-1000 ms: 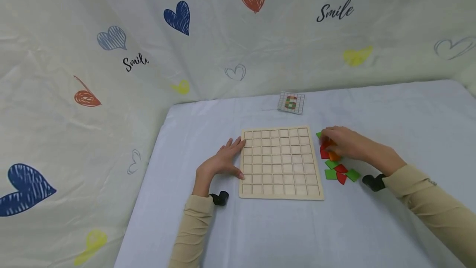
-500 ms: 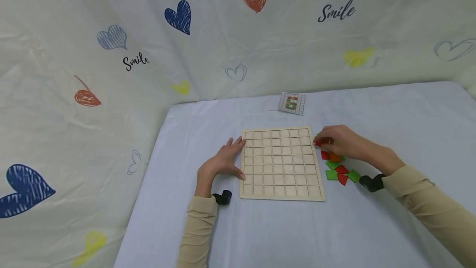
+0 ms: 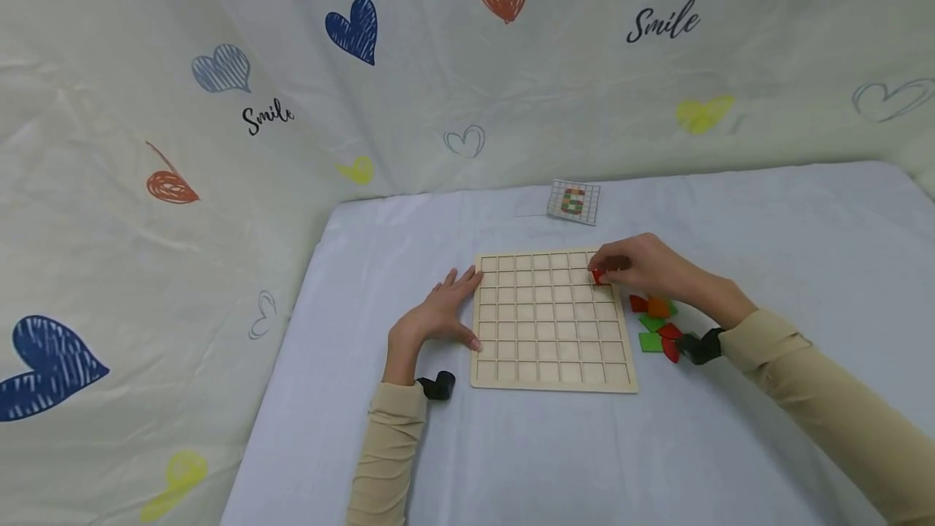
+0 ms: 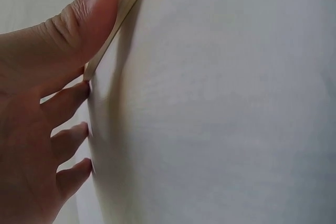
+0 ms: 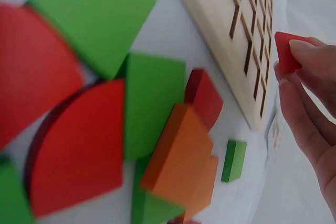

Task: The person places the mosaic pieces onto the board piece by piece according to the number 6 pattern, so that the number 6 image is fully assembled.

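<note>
A square wooden board [image 3: 544, 315] with a grid of recessed cells lies flat on the white-covered table. My left hand [image 3: 434, 320] rests at the board's left edge with its fingers spread; in the left wrist view the thumb [image 4: 100, 19] lies along the wooden edge. Over the board's upper right cells, my right hand [image 3: 646, 262] pinches a red tile [image 5: 286, 52] between thumb and fingers. The tile looks slightly apart from the board in the right wrist view, and its full shape is partly hidden by the fingertips.
Right of the board lies a loose group of tiles: a green square [image 3: 650, 342], a red quarter-round [image 5: 84, 150], an orange tile [image 5: 178, 150] and several others. Behind the board is a small patterned card [image 3: 573, 202]. A heart-printed curtain [image 3: 409, 104] hangs behind the table.
My right hand has lifted a red tile from the group and carried it left over the board's upper right part. The left hand has stayed at the board's left edge.
</note>
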A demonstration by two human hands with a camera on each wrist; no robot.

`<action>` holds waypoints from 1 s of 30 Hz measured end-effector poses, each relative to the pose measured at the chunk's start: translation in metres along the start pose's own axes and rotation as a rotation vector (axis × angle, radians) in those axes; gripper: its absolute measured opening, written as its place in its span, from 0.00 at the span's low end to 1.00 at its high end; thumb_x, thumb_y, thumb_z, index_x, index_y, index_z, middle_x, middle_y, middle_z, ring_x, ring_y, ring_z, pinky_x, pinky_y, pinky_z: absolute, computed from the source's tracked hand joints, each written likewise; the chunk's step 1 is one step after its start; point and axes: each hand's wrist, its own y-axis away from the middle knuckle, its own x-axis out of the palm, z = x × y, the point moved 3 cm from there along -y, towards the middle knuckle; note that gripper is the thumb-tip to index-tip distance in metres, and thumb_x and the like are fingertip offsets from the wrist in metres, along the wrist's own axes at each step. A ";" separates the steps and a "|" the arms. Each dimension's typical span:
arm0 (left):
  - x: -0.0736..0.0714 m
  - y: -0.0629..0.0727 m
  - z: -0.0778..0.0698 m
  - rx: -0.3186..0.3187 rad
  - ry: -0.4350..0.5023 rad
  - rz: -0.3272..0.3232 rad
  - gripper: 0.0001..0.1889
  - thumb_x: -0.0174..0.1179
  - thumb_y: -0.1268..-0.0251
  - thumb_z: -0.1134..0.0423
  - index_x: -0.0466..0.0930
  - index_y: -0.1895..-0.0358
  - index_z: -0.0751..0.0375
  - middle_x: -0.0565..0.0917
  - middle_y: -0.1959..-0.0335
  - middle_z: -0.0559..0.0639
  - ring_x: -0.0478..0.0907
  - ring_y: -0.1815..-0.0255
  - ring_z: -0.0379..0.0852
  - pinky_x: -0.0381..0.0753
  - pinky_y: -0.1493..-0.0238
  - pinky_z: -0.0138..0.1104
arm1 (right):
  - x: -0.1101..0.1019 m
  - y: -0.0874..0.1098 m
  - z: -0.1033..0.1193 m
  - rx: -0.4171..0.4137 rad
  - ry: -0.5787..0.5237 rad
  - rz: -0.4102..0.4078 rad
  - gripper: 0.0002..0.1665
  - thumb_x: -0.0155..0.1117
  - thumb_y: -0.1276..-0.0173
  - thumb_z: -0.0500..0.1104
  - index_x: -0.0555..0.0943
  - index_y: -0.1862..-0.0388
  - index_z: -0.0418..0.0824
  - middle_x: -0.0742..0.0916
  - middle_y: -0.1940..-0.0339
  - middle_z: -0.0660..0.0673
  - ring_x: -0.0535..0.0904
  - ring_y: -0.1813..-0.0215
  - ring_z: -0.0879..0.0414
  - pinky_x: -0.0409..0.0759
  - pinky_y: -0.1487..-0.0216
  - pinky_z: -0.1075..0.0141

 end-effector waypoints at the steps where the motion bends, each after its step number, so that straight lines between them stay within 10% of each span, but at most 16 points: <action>1: -0.001 0.000 -0.001 0.002 0.002 -0.004 0.65 0.84 0.55 0.57 0.46 0.15 0.55 0.44 0.13 0.49 0.32 0.13 0.55 0.38 0.14 0.49 | 0.001 -0.003 0.001 0.001 -0.014 0.003 0.11 0.72 0.34 0.33 0.89 0.53 0.39 0.91 0.59 0.50 0.85 0.59 0.56 0.86 0.52 0.60; 30: 0.002 -0.001 0.000 0.000 0.016 -0.012 0.65 0.84 0.55 0.57 0.46 0.15 0.54 0.44 0.13 0.47 0.31 0.13 0.54 0.37 0.14 0.49 | 0.036 -0.055 0.017 -0.064 0.036 0.008 0.05 0.71 0.34 0.32 0.90 0.60 0.35 0.89 0.62 0.43 0.84 0.58 0.47 0.84 0.55 0.52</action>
